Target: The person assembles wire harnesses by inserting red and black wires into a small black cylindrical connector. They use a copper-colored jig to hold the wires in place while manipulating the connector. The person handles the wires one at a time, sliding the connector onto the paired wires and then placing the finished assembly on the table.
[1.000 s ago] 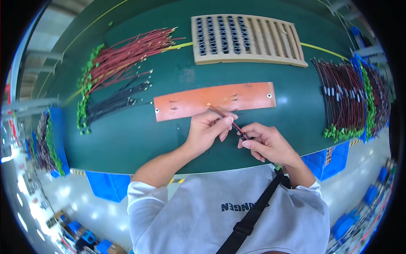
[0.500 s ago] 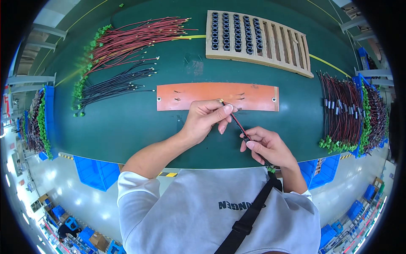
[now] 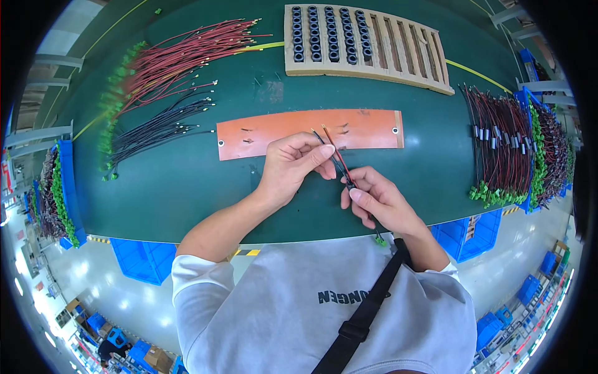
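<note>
Over the orange mat [image 3: 277,128], my left hand [image 3: 288,165] pinches a red wire [image 3: 329,136] and a black wire [image 3: 319,138] between thumb and fingers. Their bare tips stick out past the thumb, spread slightly apart. Lower on the same pair, my right hand [image 3: 383,202] is closed around the wires. A dark piece sits on them at its fingertips, partly covered, so its shape is unclear. A green connector [image 3: 380,240] hangs below the right hand, at the wires' other end.
A cardboard tray [image 3: 367,73] at the back holds rows of dark rings [image 3: 329,34]. Red wires [image 3: 193,50] and black wires [image 3: 159,124] with green connectors lie left. Finished-looking wire bundles with grey cylinders [image 3: 498,140] lie right, beside a blue bin [image 3: 526,106].
The two wire tips, close together before, now stand apart. My right hand has moved up and left, nearer my left hand. The whole view has shifted slightly.
</note>
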The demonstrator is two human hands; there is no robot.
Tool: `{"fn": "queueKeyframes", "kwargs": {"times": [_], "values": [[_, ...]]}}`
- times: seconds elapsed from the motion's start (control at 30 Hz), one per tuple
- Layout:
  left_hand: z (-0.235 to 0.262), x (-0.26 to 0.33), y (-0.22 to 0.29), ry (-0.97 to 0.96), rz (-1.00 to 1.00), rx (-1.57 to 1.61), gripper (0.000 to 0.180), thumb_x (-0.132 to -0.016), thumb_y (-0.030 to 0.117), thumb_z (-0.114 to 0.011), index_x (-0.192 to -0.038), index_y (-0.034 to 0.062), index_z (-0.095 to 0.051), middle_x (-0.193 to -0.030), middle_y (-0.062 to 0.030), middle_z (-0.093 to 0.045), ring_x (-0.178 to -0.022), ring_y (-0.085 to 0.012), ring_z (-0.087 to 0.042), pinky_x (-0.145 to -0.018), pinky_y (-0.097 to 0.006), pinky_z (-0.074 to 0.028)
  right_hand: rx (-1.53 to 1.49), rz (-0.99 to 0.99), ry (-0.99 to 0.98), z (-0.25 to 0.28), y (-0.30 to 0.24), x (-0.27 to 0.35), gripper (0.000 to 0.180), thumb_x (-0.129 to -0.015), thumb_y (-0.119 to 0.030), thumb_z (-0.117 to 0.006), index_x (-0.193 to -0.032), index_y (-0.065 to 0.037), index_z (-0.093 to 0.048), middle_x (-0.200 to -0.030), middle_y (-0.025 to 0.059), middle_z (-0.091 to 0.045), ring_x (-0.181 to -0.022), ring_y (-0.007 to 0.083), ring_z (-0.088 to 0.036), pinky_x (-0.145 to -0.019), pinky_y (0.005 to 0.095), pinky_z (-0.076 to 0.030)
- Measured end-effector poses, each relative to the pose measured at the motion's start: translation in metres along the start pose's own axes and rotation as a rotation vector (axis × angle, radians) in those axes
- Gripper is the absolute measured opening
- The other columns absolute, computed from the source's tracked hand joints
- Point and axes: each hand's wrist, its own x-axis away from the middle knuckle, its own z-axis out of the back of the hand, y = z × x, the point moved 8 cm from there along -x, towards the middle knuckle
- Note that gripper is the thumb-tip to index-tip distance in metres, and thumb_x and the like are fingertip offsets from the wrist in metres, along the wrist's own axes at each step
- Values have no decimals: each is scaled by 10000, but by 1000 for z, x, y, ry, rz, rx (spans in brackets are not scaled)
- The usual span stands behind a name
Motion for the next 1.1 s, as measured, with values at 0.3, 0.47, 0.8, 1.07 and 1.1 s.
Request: {"fn": "queueKeyframes", "kwargs": {"times": [0.3,0.47,0.8,1.07,1.1], "values": [[3,1,-9,-18,82,-54,193,-1052,139,-591,-971,-17,-671,-912,-124,-713,-731,-174,-692,-675,-303,-580,550,168,178,1,-13,-7,327,-1116,-291,-447,-1190,4,-567,-795,38,-558,-686,105,-542,-619,292,-462],[-5,0,-1,-108,59,-181,199,-1059,141,-574,-1016,-30,-666,-986,-148,-716,-779,-180,-702,-728,-311,-589,457,36,146,0,-3,-4,304,-1113,-275,-454,-1167,4,-562,-774,40,-528,-685,125,-512,-653,313,-473],[-10,-1,6,-63,1,-107,218,-1042,127,-605,-1170,-34,-677,-1062,-167,-729,-820,-173,-711,-737,-309,-596,473,-11,215,4,-6,-1,258,-1085,-241,-523,-1135,8,-574,-745,64,-568,-652,142,-531,-614,324,-454],[0,0,-2,-1,126,-74,226,-1040,168,-621,-965,-29,-703,-975,-185,-748,-718,-181,-717,-645,-286,-594,481,68,171,-3,-8,-1,245,-1077,-225,-541,-1143,9,-570,-772,97,-601,-676,171,-566,-638,339,-467],[-1,0,-2,-1,128,-61,237,-1045,179,-613,-971,-29,-702,-974,-187,-748,-720,-182,-717,-648,-289,-595,481,72,174,-4,-9,0,243,-1077,-223,-541,-1142,9,-569,-773,97,-601,-679,168,-566,-639,338,-467]]}}
